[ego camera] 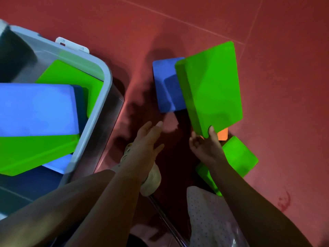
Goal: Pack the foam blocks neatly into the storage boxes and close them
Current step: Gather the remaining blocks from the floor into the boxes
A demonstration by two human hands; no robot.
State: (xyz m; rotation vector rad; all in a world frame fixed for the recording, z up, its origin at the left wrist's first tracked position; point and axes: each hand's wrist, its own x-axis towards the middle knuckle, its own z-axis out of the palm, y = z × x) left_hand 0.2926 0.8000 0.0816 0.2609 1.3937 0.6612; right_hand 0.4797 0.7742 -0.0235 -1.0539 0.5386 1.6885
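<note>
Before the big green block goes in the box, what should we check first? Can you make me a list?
1. Right hand holds the green block: ok, gripped at its corner.
2. Left hand free to help: ok, open.
3. Storage box open: ok, no lid on.
4. Room in the box: not ok, blocks inside lie crooked and piled.
5. Blocks left on the floor: not ok, a blue block and others remain.

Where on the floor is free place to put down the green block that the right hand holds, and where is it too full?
Free: the red floor right of the held green block, and the strip between the storage box and the blue block. Crowded: under the right hand, where an orange block and another green block lie. The left hand is empty.
</note>
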